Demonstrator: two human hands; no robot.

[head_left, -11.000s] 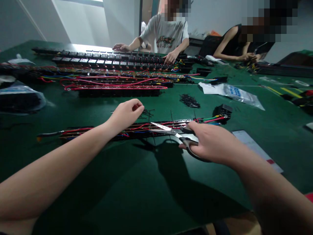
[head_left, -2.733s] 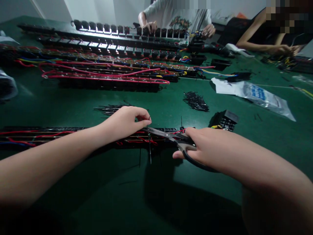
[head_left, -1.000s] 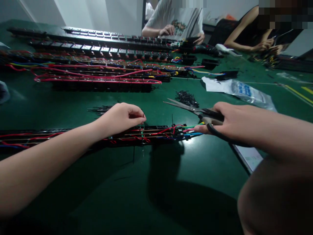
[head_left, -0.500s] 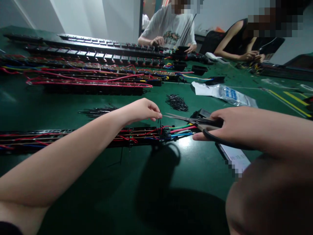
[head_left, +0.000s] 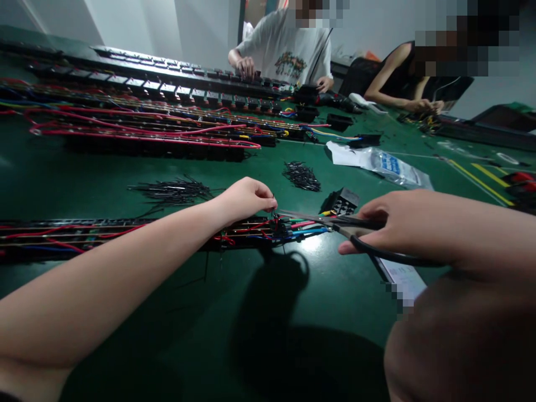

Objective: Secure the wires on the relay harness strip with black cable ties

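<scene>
Connector block (head_left: pixel 344 201) behind scissors (head_left: pixel 340 224); dark pile (head_left: pixel 302 176), plastic bag (head_left: pixel 384 164) farther back.

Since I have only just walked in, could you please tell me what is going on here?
A person's left hand pinches a thin black tie near the right end of a long wired assembly. The right hand holds scissors, with the blade tips close to the left fingertips. Beyond lie a pile of black ties and a heap of short black pieces. Two other people are at the far side.
</scene>
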